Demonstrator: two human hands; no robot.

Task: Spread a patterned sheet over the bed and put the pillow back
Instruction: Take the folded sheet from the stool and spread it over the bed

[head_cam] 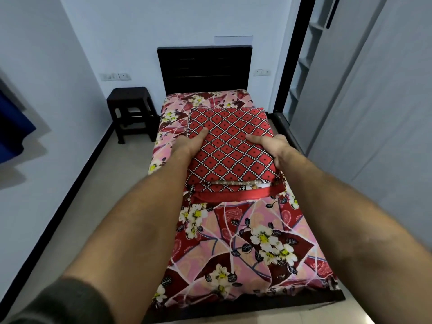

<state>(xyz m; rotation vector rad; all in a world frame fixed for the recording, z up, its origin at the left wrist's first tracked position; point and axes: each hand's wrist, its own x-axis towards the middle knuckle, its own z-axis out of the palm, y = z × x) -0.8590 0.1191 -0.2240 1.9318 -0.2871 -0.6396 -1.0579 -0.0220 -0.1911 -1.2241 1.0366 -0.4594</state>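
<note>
- Thumbs lie flat on top of the pillow (231, 146); the left hand (189, 143) and right hand (275, 148) grip its side edges, other fingers hidden underneath.
- It is held over mid-bed, above the floral sheet (245, 242) covering the mattress; dark headboard (204, 69), dark stool (131, 111) alongside.
- Pillow: rectangular, soft cloth, red diamonds edged in white dots.

The bed (280, 303) carries a floral sheet (233, 242), spread flat under the left hand (189, 143) and right hand (273, 148), and beyond them to the headboard (205, 69).
</note>
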